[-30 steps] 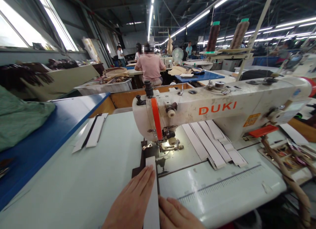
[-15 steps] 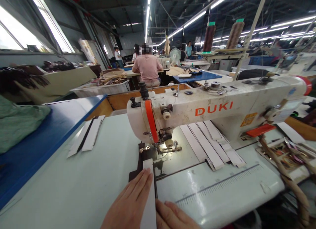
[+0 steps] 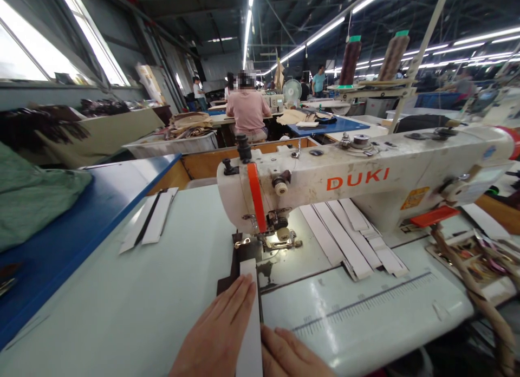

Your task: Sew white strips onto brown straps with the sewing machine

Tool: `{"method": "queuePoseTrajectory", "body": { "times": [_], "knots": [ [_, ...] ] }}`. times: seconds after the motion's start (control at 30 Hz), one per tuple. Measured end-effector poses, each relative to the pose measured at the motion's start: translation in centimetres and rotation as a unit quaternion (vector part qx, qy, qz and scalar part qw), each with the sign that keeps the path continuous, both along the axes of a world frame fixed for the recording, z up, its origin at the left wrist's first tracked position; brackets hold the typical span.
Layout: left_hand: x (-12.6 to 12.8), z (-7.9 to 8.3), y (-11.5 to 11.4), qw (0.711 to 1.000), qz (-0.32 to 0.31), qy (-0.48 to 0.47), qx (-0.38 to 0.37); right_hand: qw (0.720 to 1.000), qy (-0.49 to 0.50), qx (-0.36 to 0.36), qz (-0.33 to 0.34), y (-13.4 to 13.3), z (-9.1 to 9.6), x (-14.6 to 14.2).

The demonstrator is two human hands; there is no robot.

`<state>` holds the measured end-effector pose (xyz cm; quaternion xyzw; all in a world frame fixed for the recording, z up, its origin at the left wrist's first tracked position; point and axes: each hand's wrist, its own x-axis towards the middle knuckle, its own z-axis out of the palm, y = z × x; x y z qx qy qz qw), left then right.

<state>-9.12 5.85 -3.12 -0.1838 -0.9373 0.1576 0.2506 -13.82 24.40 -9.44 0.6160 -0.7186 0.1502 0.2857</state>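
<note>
A long white strip (image 3: 249, 333) lies over a dark strip (image 3: 240, 256) in front of the sewing machine (image 3: 325, 174). My left hand (image 3: 217, 328) rests flat on the white strip, fingers stretched out toward the presser foot (image 3: 280, 241). Against the strip's right edge, my right hand (image 3: 290, 355) has its fingers bent and pressed together, holding that edge; its fingertips are partly hidden. The dark strip reaches the metal guide (image 3: 242, 242) left of the needle area. A dark flat piece (image 3: 223, 284) sticks out to the left, above my left hand.
White strips (image 3: 345, 236) lie in a pile under the machine arm, and a few more (image 3: 156, 220) at the left. A ruler scale (image 3: 361, 301) runs along the table's front. A tray of small tools (image 3: 477, 263) is at right. Ahead, a person (image 3: 248, 110) sits at another machine.
The whole view has shifted slightly, so the machine and table appear a little farther right. Both hands keep their places on the white strip.
</note>
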Motion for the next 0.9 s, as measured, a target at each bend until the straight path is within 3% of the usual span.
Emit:
{"method": "queuePoseTrajectory", "body": {
  "times": [0.13,0.37,0.67,0.9],
  "knots": [
    [-0.3,0.6,0.4,0.999,0.007,0.003,-0.035,1.0,-0.012,0.013,0.023,0.2,0.8,-0.4],
    [-0.9,1.6,0.5,0.999,0.017,-0.047,-0.016,0.998,-0.031,0.012,0.044,1.0,3.0,-1.0],
    [-1.1,1.8,0.7,0.989,0.069,-0.123,0.052,0.982,-0.182,0.039,-0.014,0.7,8.2,-2.8],
    [-1.1,1.3,0.7,0.99,0.051,-0.104,0.074,0.985,-0.083,0.113,0.101,-0.6,8.8,-5.6]
  ]
}}
